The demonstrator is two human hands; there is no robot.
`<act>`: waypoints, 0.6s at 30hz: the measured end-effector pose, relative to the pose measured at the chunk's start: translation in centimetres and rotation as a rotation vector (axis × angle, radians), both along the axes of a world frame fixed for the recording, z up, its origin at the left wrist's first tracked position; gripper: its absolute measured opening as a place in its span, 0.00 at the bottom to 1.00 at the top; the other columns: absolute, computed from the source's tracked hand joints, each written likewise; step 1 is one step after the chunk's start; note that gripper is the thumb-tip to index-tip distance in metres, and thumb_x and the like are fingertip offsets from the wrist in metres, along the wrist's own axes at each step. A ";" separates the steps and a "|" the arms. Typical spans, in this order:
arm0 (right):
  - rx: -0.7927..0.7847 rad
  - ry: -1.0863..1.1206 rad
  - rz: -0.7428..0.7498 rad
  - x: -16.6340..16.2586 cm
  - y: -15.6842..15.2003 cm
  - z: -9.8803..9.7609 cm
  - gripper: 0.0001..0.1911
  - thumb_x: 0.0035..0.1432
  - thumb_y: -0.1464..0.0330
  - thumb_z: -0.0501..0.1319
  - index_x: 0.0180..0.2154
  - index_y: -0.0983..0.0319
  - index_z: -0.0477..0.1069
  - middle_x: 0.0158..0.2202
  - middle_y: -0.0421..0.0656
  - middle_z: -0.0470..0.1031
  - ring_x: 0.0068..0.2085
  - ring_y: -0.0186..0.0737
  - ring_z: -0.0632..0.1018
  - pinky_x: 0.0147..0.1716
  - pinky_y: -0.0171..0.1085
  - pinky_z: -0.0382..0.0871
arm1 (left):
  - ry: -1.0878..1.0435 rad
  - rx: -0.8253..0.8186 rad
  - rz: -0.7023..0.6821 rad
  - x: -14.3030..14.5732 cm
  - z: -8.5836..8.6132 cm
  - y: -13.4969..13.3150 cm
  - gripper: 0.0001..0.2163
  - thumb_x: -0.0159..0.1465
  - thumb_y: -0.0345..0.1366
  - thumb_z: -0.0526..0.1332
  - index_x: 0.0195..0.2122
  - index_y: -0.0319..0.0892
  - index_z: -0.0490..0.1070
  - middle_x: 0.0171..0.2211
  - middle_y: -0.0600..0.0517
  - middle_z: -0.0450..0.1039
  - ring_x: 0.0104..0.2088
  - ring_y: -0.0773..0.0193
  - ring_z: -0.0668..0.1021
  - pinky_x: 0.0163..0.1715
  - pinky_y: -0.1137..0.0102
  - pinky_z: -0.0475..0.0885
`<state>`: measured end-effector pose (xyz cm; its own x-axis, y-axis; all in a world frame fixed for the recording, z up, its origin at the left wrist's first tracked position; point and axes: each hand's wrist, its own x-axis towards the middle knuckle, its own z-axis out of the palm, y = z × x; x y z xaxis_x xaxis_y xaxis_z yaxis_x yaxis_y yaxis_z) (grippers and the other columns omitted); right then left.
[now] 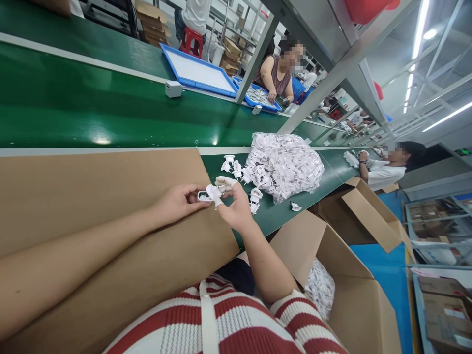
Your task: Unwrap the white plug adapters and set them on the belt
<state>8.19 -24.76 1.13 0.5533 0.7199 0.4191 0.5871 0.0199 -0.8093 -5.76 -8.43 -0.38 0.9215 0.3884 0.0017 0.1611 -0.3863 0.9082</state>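
Note:
My left hand [186, 199] pinches a small white plastic part with an oval opening [204, 196] over the cardboard sheet. My right hand [236, 206], with white covers on some fingertips, closes on the other side of the same part. Its covered thumb lies across the part and hides much of it. A glint of metal shows between its fingers, too small to name. Just beyond my right hand lie loose white plastic plug pieces [255, 199]. Behind them rests a clear plastic bag full of similar white pieces [283, 164].
A brown cardboard sheet [92, 196] covers the near bench. Beyond it runs a green conveyor belt [110, 113] carrying a white adapter block [173, 89]. Blue trays [201, 71] line its far side. Open cartons [354, 290] stand at right. Co-workers sit across and further along.

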 end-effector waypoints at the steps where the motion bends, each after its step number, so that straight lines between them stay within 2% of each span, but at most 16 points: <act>1: -0.024 -0.030 0.014 0.0 0.0 -0.1 0.24 0.60 0.69 0.66 0.58 0.59 0.74 0.53 0.48 0.81 0.45 0.42 0.81 0.46 0.41 0.77 | 0.001 -0.008 -0.003 0.0 0.1 -0.1 0.27 0.63 0.56 0.69 0.56 0.42 0.80 0.28 0.55 0.74 0.28 0.65 0.72 0.29 0.71 0.66; 5: -0.091 -0.135 0.036 0.0 0.0 0.0 0.19 0.63 0.70 0.63 0.55 0.58 0.77 0.50 0.46 0.83 0.49 0.45 0.81 0.52 0.45 0.77 | -0.010 -0.022 0.005 -0.2 0.4 -0.2 0.26 0.63 0.56 0.69 0.54 0.42 0.80 0.27 0.55 0.74 0.27 0.65 0.71 0.28 0.71 0.65; 10: -0.062 -0.269 0.073 -0.4 -0.4 0.8 0.23 0.64 0.75 0.57 0.57 0.59 0.77 0.52 0.47 0.82 0.52 0.46 0.80 0.55 0.46 0.76 | -0.046 -0.019 -0.014 -0.3 0.2 -0.1 0.26 0.65 0.55 0.68 0.56 0.42 0.79 0.28 0.55 0.75 0.28 0.65 0.72 0.28 0.71 0.67; 14: -0.159 -0.386 0.086 -0.5 -0.4 1.0 0.26 0.60 0.78 0.54 0.56 0.59 0.77 0.51 0.47 0.82 0.52 0.48 0.79 0.55 0.46 0.75 | -0.062 -0.009 -0.041 -0.2 0.3 0.0 0.27 0.66 0.56 0.67 0.56 0.40 0.78 0.29 0.54 0.76 0.29 0.65 0.74 0.31 0.71 0.70; 18: -0.256 -0.484 0.095 -0.7 -0.3 0.8 0.25 0.56 0.79 0.54 0.52 0.62 0.77 0.44 0.49 0.80 0.49 0.52 0.76 0.50 0.47 0.73 | -0.061 0.034 -0.069 -0.3 1.0 -0.1 0.26 0.67 0.59 0.64 0.53 0.41 0.79 0.33 0.53 0.79 0.31 0.63 0.76 0.33 0.70 0.70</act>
